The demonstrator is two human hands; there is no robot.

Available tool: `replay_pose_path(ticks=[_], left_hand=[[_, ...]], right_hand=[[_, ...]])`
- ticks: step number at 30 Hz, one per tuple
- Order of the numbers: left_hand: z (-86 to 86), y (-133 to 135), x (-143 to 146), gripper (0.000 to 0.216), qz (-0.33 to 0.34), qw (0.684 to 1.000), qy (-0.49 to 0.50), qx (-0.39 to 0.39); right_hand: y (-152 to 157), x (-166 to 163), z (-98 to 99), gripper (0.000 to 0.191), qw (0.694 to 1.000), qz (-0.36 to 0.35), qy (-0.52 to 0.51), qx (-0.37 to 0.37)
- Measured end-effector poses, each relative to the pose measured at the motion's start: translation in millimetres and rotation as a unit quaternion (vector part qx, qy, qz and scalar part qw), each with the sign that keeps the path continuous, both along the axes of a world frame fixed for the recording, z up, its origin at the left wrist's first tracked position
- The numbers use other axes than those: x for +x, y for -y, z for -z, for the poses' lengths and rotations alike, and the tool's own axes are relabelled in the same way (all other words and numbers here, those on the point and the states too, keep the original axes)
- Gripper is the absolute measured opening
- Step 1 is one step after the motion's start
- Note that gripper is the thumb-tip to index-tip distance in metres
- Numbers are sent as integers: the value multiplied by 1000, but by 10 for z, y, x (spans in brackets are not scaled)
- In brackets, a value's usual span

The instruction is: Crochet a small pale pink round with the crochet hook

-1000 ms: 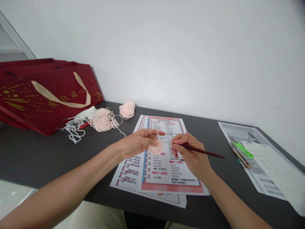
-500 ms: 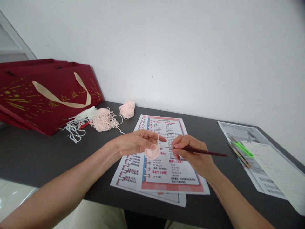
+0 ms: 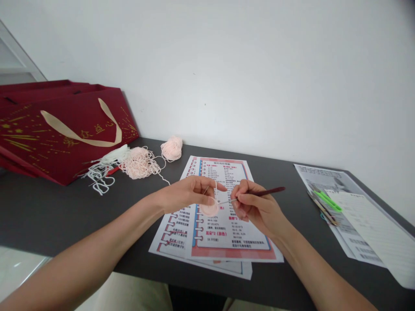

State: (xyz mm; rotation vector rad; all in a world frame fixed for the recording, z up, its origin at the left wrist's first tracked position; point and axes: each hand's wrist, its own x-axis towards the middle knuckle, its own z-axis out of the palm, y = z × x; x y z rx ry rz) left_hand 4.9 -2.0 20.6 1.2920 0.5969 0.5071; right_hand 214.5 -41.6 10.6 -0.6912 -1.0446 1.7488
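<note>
Between thumb and fingers, my left hand (image 3: 191, 191) pinches a small round pale-pink crochet piece (image 3: 209, 207). A strand of pink yarn runs up over its raised index finger. My right hand (image 3: 251, 201) grips a crochet hook (image 3: 270, 191) with a dark red handle, held like a pen. The hook's thin metal shaft points left, its tip at the upper right edge of the crochet piece; whether it sits inside a stitch I cannot tell. Both hands are above the printed pattern sheets (image 3: 233, 255).
Behind my left hand lie a loose pink yarn heap (image 3: 139, 163), a pink yarn ball (image 3: 172, 148) and white yarn (image 3: 103, 170). Red gift bags (image 3: 65, 142) lean at the left. Green scissors (image 3: 327, 200) rest on papers (image 3: 366, 229) at the right, before the wall.
The hook's handle end has swung upward and left, with my right hand turning. My left hand keeps its pinch on the crochet piece, nearly in place. The view has shifted slightly.
</note>
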Motion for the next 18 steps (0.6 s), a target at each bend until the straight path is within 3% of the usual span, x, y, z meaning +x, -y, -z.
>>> replay_pose_path(ticks=[5,10,18], left_hand=[[58,117,138,27,-154,978,-14,138],[109,167,210,34,-178,978,0,109],[136,147,202,33,-185,981,28,57]], right_hand=[[-8,-101,33,13,996,30,-47,-74],[39,-198,64,12,994,99,-42,-15],[40,-105,56,11,991,115,17,65]])
